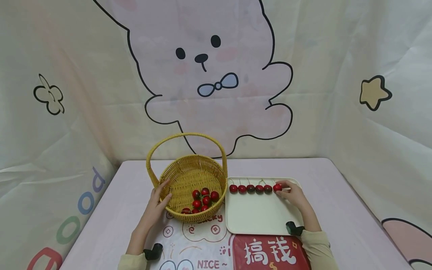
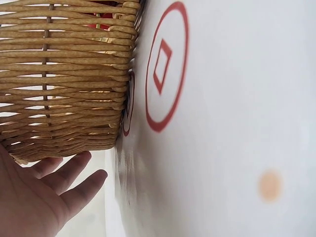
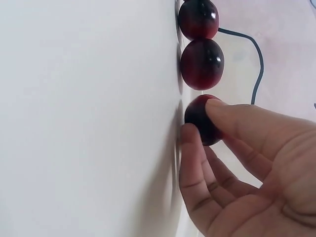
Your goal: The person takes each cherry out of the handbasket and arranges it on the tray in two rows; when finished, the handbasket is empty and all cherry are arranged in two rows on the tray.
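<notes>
My right hand (image 1: 293, 195) pinches a dark red cherry (image 3: 200, 118) between thumb and fingers, at the right end of a row of cherries (image 1: 251, 189) along the far part of the white tray (image 1: 260, 219). In the right wrist view a small gap separates it from the neighbouring cherry (image 3: 202, 64). At the left side of the yellow wicker basket (image 1: 183, 168), my left hand (image 1: 156, 206) rests against the rim, its thumb reaching over the edge. Straight, spread fingers (image 2: 81, 190) show beside the woven wall. Several cherries (image 1: 204, 200) lie inside the basket, towards its near side.
The basket's tall arched handle (image 1: 187, 134) rises above it. Basket and tray stand side by side on a pale table (image 1: 314, 172), partly over a printed mat (image 1: 270, 251) with a red panel. A curtain with a cartoon bear (image 1: 202, 105) hangs behind.
</notes>
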The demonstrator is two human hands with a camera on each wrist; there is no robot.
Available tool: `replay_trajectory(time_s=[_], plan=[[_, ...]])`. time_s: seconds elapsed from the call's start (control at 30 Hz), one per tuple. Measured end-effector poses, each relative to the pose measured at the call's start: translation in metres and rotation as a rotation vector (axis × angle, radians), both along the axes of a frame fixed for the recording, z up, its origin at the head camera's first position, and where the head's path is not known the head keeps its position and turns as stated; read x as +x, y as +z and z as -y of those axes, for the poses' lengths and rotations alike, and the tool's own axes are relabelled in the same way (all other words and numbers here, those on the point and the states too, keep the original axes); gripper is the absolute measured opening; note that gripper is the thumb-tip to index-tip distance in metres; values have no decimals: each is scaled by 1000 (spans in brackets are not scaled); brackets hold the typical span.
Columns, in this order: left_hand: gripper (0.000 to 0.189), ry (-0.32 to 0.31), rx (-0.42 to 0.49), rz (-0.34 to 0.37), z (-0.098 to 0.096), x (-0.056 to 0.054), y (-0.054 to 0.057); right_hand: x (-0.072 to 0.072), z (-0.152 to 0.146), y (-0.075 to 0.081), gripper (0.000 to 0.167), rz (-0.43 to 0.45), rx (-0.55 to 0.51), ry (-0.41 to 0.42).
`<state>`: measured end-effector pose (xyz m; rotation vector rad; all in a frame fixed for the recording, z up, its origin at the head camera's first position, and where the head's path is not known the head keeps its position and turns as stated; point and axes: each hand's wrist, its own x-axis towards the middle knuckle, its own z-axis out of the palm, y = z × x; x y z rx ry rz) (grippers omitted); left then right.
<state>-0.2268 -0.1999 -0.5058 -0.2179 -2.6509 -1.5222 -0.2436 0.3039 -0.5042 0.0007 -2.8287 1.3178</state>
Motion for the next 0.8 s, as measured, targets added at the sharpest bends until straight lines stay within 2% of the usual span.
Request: replay_trajectory(time_s=[0.23,0.5,0.8], plan=[[55,6,-10,5,0,0,-1,0,2,0,39,10,39,15],[54,3,-6,2,0,0,2,4,5,5,42,38,-24,34],[55,-1,-4,-2,0,1,1,5,4,7,42,59,-16,32]])
